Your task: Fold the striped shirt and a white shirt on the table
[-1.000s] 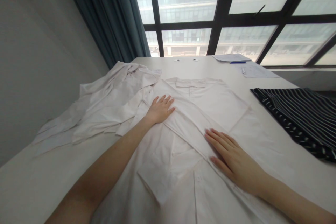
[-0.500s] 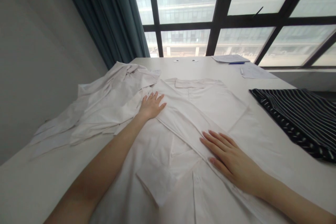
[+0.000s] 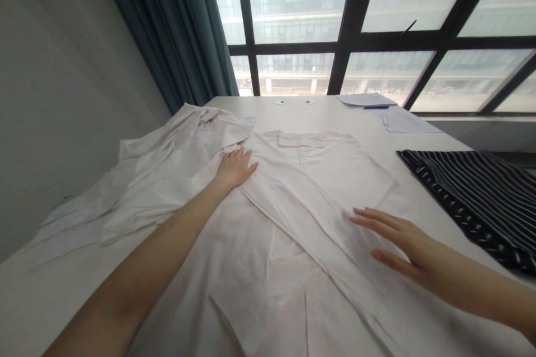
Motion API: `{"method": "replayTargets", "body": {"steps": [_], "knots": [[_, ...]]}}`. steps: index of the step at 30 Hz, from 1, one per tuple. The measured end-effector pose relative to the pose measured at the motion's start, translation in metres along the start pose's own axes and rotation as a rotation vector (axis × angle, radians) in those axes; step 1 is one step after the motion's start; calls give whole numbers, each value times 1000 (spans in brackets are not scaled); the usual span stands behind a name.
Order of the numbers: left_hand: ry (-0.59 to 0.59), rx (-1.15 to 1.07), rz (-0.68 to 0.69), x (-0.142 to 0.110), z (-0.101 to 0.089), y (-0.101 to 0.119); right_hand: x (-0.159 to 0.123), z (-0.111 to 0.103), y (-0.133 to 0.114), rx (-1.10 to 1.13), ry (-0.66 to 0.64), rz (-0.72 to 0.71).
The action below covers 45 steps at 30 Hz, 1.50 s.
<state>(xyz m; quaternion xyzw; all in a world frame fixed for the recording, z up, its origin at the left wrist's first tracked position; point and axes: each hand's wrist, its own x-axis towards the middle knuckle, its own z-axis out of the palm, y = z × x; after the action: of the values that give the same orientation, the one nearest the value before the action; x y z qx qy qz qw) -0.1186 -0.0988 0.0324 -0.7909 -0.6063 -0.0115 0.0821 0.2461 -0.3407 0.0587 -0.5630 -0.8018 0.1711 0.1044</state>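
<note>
A white shirt (image 3: pixel 251 245) lies spread on the table in front of me, its collar band at the far side. One sleeve (image 3: pixel 288 195) is laid slantwise across the body, from the upper left down to the lower right. My left hand (image 3: pixel 235 168) rests on the shirt near that sleeve's upper left end, fingers stretched out and holding nothing. Over the right part of the shirt, my right hand (image 3: pixel 402 240) hovers with its fingers extended and thumb apart, nothing in it. A shadow shows beneath it.
A heap of white garments (image 3: pixel 180 150) lies to the left on the white table (image 3: pixel 326 114). At the right is a folded black-and-white striped cloth (image 3: pixel 473 195). Papers (image 3: pixel 410 121) and a blue pen (image 3: pixel 376 106) lie at the far right, before the window.
My right hand has lifted off the sleeve and shifted right. My left hand has slid slightly left, still on the shirt. The view has tilted up a little.
</note>
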Motion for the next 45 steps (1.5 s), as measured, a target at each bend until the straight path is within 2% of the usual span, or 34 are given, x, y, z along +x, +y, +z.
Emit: {"method": "replayTargets", "body": {"steps": [2,5,8,13,18,21,23,27,30,32,35,36,38,41,43,45], "knots": [[29,3,-3,17,-3,0,20,-8,22,8,88,34],[18,-26,-21,48,-2,2,72,-22,59,75,203,110],[-14,-81,-76,78,4,4,132,-35,90,171,327,365],[-1,-218,-209,114,17,6,205,-38,127,250,434,569],[35,-442,-334,136,17,1,242,-37,141,430,495,712],[52,-621,-307,139,8,-4,252,-47,140,552,489,750],[108,-737,-270,137,-4,-7,251,-60,135,628,485,728],[266,-933,-204,119,-36,-15,229,-92,120,733,572,559],[417,-1074,-141,89,-59,-23,193,-113,103,769,697,414],[554,-1220,-25,58,-69,-28,158,-119,89,784,762,356],[594,-1239,22,-7,-78,-37,90,-114,69,794,755,279],[602,-1171,26,-32,-79,-40,65,-108,63,768,726,236],[542,-947,51,-86,-77,-46,12,-93,55,638,689,233],[417,-728,242,-166,-65,-53,-59,-61,52,399,479,212],[329,-621,388,-209,-53,-55,-94,-36,54,336,393,160],[155,-508,486,-240,-39,-54,-116,-13,56,300,327,151]]}}
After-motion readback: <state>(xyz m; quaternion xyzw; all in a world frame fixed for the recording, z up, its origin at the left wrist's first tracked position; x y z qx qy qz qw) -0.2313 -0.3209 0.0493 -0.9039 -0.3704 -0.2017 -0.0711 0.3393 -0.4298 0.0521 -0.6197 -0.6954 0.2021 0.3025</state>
